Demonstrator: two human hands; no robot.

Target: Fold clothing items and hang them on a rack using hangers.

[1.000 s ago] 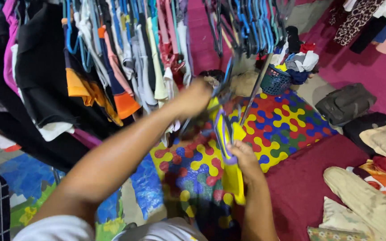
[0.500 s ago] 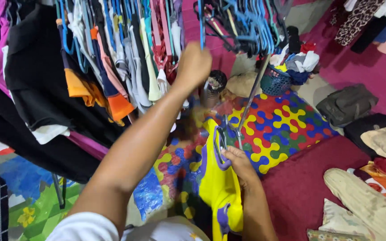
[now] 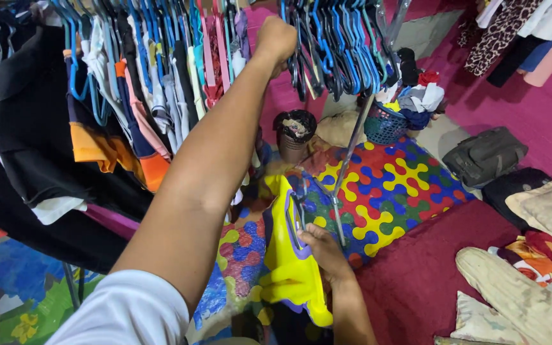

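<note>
Reaching up to the clothes rail, the left hand [image 3: 276, 37] is clenched in a fist among the empty blue hangers [image 3: 333, 45] bunched at the rail's right end; what it grips is hidden inside the fist. Lower down, the right hand [image 3: 322, 249] pinches the purple-trimmed neckline of a yellow shirt [image 3: 289, 255], fingers closed on the cloth, with a thin hanger [image 3: 297, 211] poking out of the collar just above the knuckles. That shirt hangs limp from the hand, over the near edge of a puzzle-pattern floor mat [image 3: 391, 185] of red, yellow, blue and green pieces. Hung garments [image 3: 129, 96] crowd the left stretch of the rail, dark shirts and an orange-edged one among them. A dark cup-shaped container [image 3: 294, 131] stands at the mat's far edge, and a teal basket [image 3: 383, 124] heaped with clothes sits at its far right corner. Off the mat's right edge lies a grey bag [image 3: 485, 153] on the floor, with a maroon spread [image 3: 429, 268] and cushions [image 3: 531, 287] nearer by.
</note>
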